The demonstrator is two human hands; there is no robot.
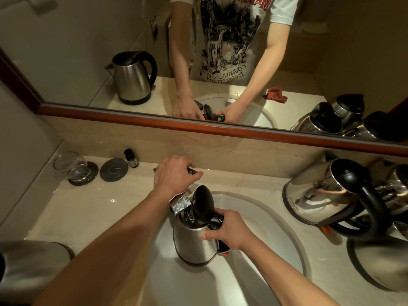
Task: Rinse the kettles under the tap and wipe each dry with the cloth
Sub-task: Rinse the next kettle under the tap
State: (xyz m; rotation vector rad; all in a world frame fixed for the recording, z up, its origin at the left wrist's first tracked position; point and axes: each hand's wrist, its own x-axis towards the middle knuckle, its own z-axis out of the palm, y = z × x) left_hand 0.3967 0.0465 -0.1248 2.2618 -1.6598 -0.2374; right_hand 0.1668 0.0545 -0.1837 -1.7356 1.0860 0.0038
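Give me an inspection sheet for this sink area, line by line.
Surface: wet marble counter, sink.
Job's things: open kettle under tap, water running in; more kettles right; cloth only in mirror.
Clutter: glass, coaster, small bottle.
Hands: left hand on the tap handle; right hand grips the kettle handle.
Cables: nothing seen.
Surroundings: wood-framed mirror.

The left hand (174,175) covers the tap handle, the right hand (227,233) hides the handle of the kettle (194,241) in the sink, and two more kettles (one (28,268) bottom left, one (379,261) far right) are cut by the frame's edges.
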